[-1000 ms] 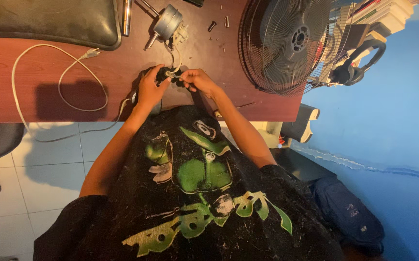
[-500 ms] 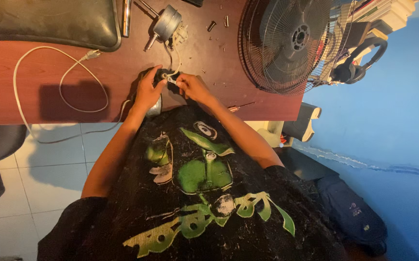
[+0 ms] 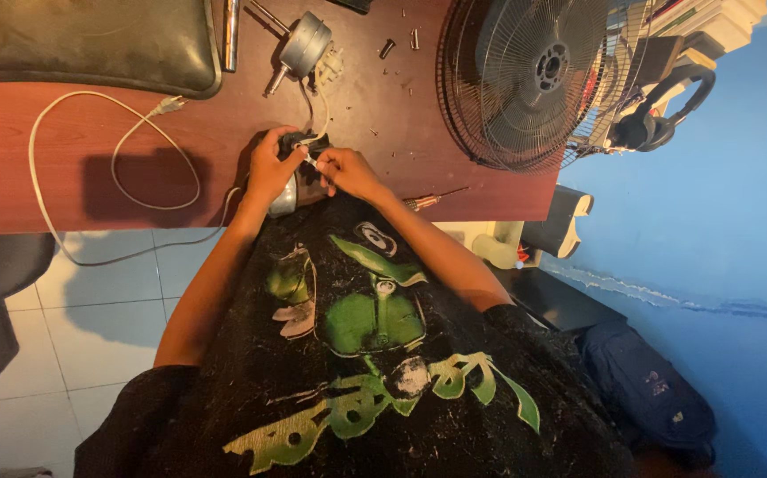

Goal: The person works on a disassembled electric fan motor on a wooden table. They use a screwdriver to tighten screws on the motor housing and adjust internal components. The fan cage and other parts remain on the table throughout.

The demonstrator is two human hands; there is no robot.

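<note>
My left hand (image 3: 268,170) is wrapped around a small dark part with a silver housing (image 3: 293,188), held at the near edge of the red-brown table (image 3: 65,177). My right hand (image 3: 348,173) pinches a thin light-coloured piece (image 3: 311,163) at the top of that part; whether it is a wire end or a tool I cannot tell. White wires (image 3: 320,106) run from the part up to a grey fan motor with a shaft (image 3: 302,44) lying further back on the table.
A black fan grille (image 3: 525,80) stands at the right. On the table are a black padded case (image 3: 83,40), a looped white cable (image 3: 109,150), a screwdriver (image 3: 432,200) and loose screws (image 3: 388,49). Headphones (image 3: 658,119) and a dark backpack (image 3: 649,398) are beside it.
Both hands have drawn a little toward the table's near edge with the part. My right hand's fingers have closed in on the top of it.
</note>
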